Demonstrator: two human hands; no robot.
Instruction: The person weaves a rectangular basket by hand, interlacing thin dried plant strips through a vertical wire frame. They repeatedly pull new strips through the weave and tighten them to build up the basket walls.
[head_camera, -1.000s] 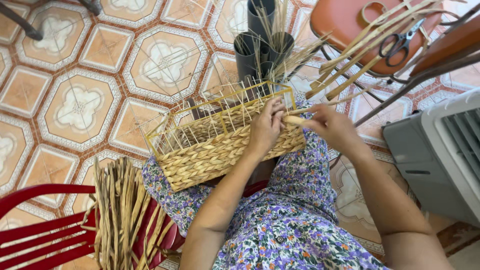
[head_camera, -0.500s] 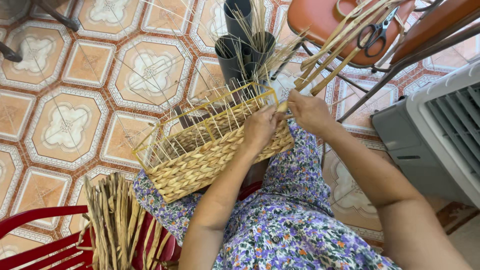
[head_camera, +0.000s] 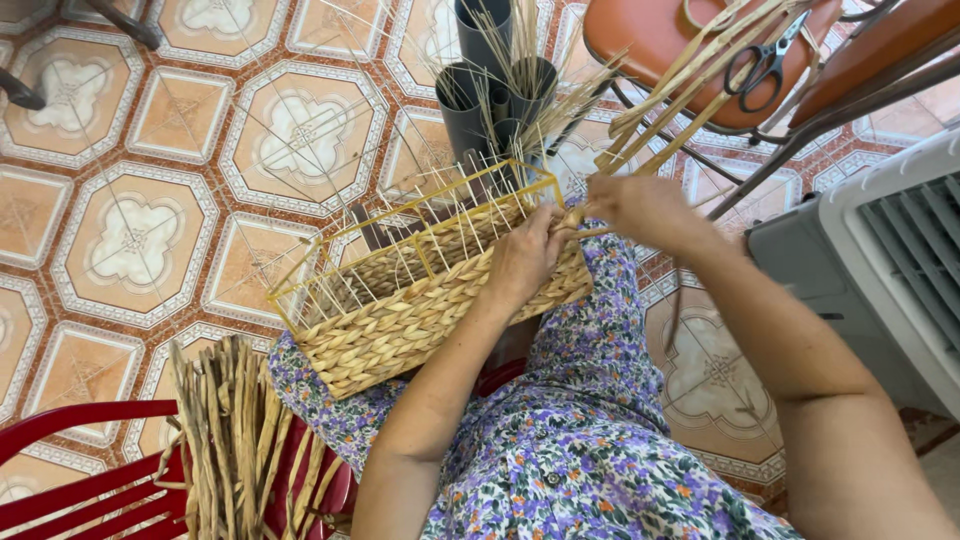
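Note:
A half-woven straw basket (head_camera: 400, 320) on a yellow wire frame rests on my lap, its thin upright wires sticking up. My left hand (head_camera: 522, 262) presses on the basket's right woven wall, fingers curled over it. My right hand (head_camera: 640, 208) is at the basket's right corner, pinching a flat straw strand (head_camera: 572, 217) that runs into the weave. Both hands almost touch at that corner.
A bundle of dried straw strands (head_camera: 232, 440) lies on a red plastic chair (head_camera: 70, 470) at lower left. Grey tubes (head_camera: 490, 80) holding stalks stand on the tiled floor behind the basket. Scissors (head_camera: 765, 60) and long strands lie on an orange seat. A grey fan unit (head_camera: 880, 250) stands at right.
The view has shifted slightly. My hands stay at the basket's right corner, the right hand drawing the strand a little further right.

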